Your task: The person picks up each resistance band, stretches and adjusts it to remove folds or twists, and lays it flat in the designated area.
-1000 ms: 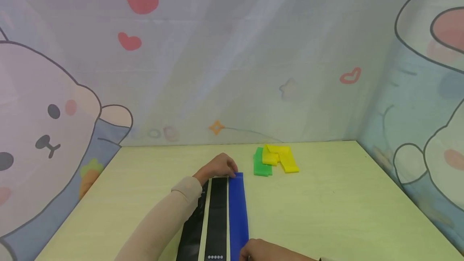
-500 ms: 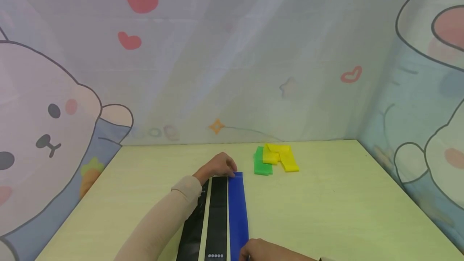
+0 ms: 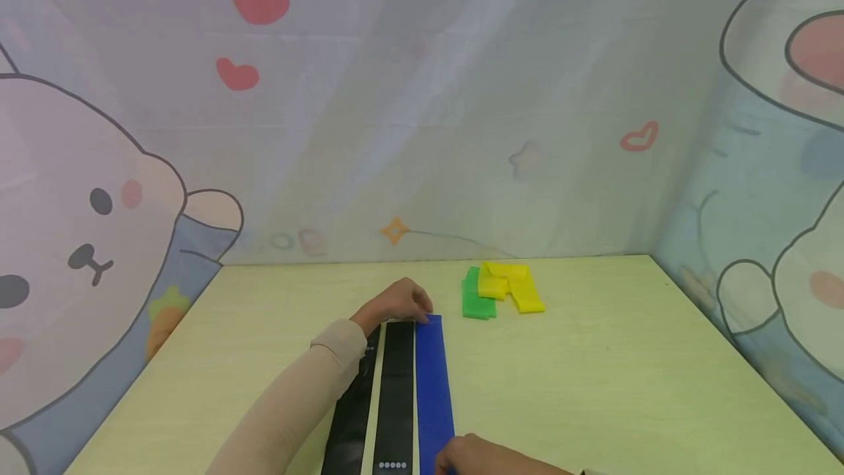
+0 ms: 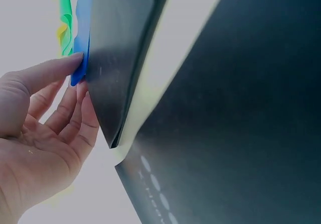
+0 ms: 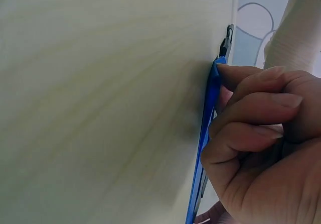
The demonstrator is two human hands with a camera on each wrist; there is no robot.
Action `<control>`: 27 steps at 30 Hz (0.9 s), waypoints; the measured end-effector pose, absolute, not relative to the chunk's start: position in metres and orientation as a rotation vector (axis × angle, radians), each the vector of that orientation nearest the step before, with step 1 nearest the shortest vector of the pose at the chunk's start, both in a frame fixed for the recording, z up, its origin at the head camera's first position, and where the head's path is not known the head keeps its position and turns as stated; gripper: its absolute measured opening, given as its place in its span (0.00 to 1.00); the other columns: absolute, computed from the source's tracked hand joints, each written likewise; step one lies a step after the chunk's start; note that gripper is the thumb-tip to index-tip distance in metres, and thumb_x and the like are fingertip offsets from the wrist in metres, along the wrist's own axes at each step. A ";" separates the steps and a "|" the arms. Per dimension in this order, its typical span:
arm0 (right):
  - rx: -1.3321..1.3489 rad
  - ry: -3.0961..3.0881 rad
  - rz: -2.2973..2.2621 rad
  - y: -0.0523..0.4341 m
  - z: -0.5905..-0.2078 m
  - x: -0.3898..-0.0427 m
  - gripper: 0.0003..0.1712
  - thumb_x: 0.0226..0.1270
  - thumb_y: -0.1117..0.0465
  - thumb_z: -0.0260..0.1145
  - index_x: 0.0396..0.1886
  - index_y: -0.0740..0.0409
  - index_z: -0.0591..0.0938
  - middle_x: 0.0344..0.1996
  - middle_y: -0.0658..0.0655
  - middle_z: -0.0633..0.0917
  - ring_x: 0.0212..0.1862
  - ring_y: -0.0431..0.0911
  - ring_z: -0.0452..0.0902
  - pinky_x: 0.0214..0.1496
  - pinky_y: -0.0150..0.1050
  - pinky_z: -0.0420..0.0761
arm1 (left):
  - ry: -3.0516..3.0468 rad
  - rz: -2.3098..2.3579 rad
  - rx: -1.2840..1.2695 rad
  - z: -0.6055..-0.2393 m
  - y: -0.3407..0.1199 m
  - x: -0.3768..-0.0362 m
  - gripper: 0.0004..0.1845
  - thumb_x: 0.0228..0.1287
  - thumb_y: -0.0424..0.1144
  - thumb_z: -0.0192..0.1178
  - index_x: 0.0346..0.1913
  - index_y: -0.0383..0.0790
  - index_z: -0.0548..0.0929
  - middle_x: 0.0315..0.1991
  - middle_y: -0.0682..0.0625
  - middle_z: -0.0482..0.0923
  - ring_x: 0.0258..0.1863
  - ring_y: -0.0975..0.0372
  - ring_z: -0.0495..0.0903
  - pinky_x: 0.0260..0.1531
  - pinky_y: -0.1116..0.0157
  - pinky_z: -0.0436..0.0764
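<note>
A blue flat exercise band [image 3: 433, 387] lies stretched lengthwise on the table, beside a black band [image 3: 394, 394]. Further left runs a second black band [image 3: 352, 416], partly covered by the left sleeve. At the far end my left hand [image 3: 399, 300] pinches the blue band between thumb and fingers; the left wrist view shows the thumb over the band's tip [image 4: 80, 73]. Close to me, my right hand [image 3: 484, 455] holds the blue band's near end at its edge, other fingers curled in the right wrist view. "X-Heavy" and pale dots mark one black band [image 4: 210, 133].
Folded green [image 3: 476, 300] and yellow [image 3: 521, 288] bands lie together at the table's back, right of the left hand. Behind the pale table [image 3: 593, 372] hangs a cartoon-printed cloth [image 3: 422, 108], which continues along both sides.
</note>
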State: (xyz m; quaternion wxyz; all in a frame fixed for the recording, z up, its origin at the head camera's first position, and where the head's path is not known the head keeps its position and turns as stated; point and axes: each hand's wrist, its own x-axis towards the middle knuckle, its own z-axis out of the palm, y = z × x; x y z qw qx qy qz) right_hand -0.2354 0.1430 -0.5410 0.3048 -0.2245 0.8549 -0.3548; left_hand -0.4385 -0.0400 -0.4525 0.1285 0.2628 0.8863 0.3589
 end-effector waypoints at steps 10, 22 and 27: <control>-0.597 2.243 -0.971 0.145 -0.551 -0.240 0.08 0.63 0.55 0.71 0.24 0.47 0.88 0.18 0.48 0.84 0.21 0.41 0.77 0.27 0.36 0.80 | 2.548 1.075 0.743 -0.449 -0.041 -0.435 0.08 0.56 0.25 0.71 0.40 0.31 0.89 0.37 0.45 0.86 0.34 0.59 0.84 0.35 0.63 0.83; -0.708 2.264 -0.919 0.147 -0.545 -0.240 0.07 0.64 0.55 0.70 0.25 0.45 0.87 0.19 0.43 0.83 0.21 0.37 0.77 0.27 0.34 0.79 | 2.566 1.037 0.763 -0.447 -0.042 -0.438 0.06 0.60 0.27 0.69 0.41 0.32 0.90 0.36 0.47 0.87 0.33 0.61 0.83 0.37 0.63 0.83; -0.661 2.224 -0.948 0.146 -0.544 -0.239 0.08 0.65 0.54 0.70 0.26 0.46 0.87 0.19 0.45 0.83 0.21 0.39 0.77 0.28 0.34 0.79 | 2.622 0.978 0.812 -0.452 -0.043 -0.439 0.06 0.61 0.28 0.67 0.40 0.34 0.90 0.37 0.47 0.87 0.38 0.58 0.84 0.41 0.60 0.83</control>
